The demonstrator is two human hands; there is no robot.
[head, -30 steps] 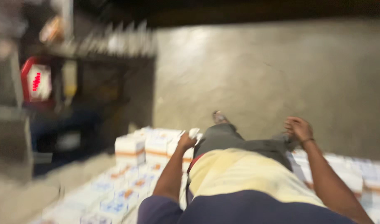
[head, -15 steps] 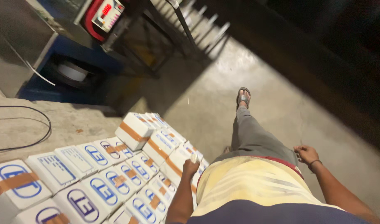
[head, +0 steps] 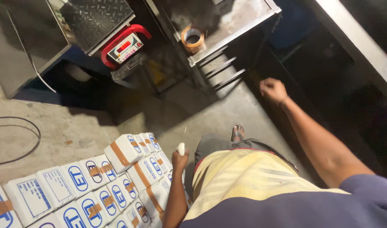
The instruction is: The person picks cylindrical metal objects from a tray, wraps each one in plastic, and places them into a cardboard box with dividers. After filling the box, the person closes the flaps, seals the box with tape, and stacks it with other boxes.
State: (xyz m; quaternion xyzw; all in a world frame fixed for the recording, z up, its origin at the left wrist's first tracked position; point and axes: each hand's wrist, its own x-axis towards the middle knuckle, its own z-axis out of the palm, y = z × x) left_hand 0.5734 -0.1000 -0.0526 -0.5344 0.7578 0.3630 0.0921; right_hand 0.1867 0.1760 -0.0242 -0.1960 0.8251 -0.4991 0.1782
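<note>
- Left hand (head: 180,159): closed round a small white object (head: 181,148), held just above the near end of the boxes (head: 117,177). Half a second ago it held the same object in the same place beside the hip.
- Right hand (head: 272,89): a loose fist, nothing seen in it. It has swung from beside the hip up and out toward the dark bench leg.
- The view has turned from the far wall down to the floor (head: 54,135); the person is walking past the stock, one sandalled foot (head: 237,133) forward.
- Count: white taped boxes, roughly eighteen in view in rows, one lying on top; some cut off by the frame.
- One tape roll (head: 192,39) on the metal surface (head: 227,21).
- One scale (head: 125,44), red frame, display lit.
- One black cable (head: 20,139) on the floor.
</note>
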